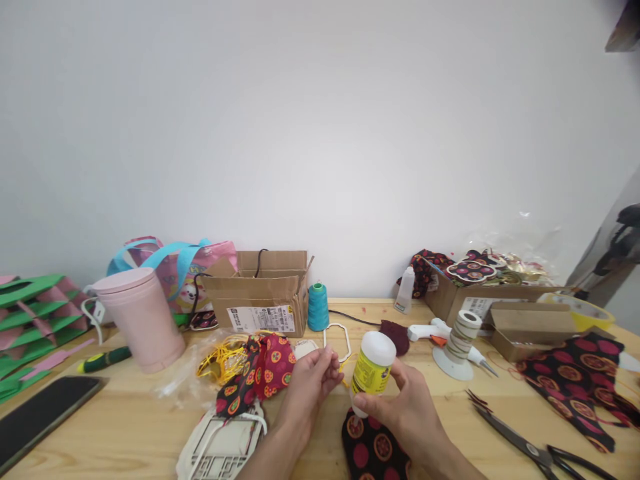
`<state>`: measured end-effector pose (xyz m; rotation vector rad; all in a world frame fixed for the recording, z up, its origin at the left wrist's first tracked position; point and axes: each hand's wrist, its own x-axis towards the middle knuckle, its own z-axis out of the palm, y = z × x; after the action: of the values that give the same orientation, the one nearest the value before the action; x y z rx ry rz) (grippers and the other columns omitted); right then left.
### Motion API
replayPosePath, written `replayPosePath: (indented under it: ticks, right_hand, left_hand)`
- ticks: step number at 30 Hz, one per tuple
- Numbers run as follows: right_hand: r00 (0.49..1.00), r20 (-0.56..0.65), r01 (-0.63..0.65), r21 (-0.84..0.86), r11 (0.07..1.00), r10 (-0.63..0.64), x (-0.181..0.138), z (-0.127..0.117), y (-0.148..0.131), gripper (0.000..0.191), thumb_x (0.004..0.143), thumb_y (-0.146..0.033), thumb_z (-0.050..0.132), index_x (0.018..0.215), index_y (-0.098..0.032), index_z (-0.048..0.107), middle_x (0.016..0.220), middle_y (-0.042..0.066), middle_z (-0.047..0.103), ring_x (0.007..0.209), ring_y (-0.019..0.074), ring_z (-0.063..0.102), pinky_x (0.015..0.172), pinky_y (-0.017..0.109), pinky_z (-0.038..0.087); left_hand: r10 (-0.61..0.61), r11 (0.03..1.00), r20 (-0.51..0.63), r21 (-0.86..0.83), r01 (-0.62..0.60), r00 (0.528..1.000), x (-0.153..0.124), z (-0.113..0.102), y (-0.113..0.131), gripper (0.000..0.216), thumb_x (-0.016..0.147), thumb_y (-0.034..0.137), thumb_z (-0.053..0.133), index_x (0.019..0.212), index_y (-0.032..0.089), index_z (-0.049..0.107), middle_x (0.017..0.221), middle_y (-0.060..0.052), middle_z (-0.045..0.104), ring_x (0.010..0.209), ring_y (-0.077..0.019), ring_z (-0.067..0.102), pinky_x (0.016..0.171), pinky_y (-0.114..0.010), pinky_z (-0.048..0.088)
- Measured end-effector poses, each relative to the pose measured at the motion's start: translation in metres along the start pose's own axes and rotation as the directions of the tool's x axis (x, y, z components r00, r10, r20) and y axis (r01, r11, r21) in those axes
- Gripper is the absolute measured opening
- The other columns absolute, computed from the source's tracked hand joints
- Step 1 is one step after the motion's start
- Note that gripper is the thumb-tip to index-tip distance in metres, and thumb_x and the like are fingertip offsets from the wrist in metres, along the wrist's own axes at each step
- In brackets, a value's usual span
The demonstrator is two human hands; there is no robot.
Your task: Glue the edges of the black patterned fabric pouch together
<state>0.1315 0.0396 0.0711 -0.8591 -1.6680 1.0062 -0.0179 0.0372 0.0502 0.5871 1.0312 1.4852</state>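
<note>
Above the pale wooden surface (125,427), from the head view: right hand (400,407), grip wrapped around a yellow-labelled plastic glue bottle with a white rounded base (373,370), held nozzle-down over a black fabric piece with red circles (373,450). Left hand (310,387), fingertips pinched together on a thin white rounded frame (339,343), just beside the bottle. Nearby: teal thread spool (317,307), smooth pink plastic tumbler (143,320), open brown cardboard box (263,290), black-handled scissors (530,450), white glue gun (433,331).
</note>
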Motion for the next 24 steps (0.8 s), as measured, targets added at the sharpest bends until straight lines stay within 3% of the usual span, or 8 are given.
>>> replayPosePath:
  ticks: [17, 24]
  right_hand:
    - [1.0, 0.018, 0.023, -0.066, 0.998, -0.021, -0.0011, 0.0004, 0.0039, 0.026, 0.058, -0.024, 0.073, 0.081, -0.02, 0.064, 0.079, 0.0, 0.069, 0.071, 0.0214, 0.059, 0.065, 0.028, 0.045]
    - [0.999, -0.005, 0.047, -0.075, 0.996, -0.047, -0.0017, 0.0001, 0.0045, 0.03, 0.057, -0.03, 0.075, 0.083, -0.021, 0.064, 0.082, 0.0, 0.068, 0.074, 0.0218, 0.059, 0.067, 0.028, 0.045]
  left_hand:
    - [-0.008, 1.0, 0.016, 0.006, 0.008, 1.0, 0.0014, 0.0004, -0.0006, 0.03, 0.059, 0.039, 0.072, 0.057, 0.013, 0.057, 0.052, 0.002, 0.055, 0.049, -0.0059, 0.05, 0.053, -0.017, 0.045]
    - [-0.014, 1.0, 0.002, 0.007, 0.014, 1.0, 0.0031, 0.0009, 0.0005, 0.032, 0.055, 0.04, 0.074, 0.057, 0.013, 0.058, 0.053, 0.002, 0.055, 0.049, -0.0061, 0.051, 0.053, -0.017, 0.046]
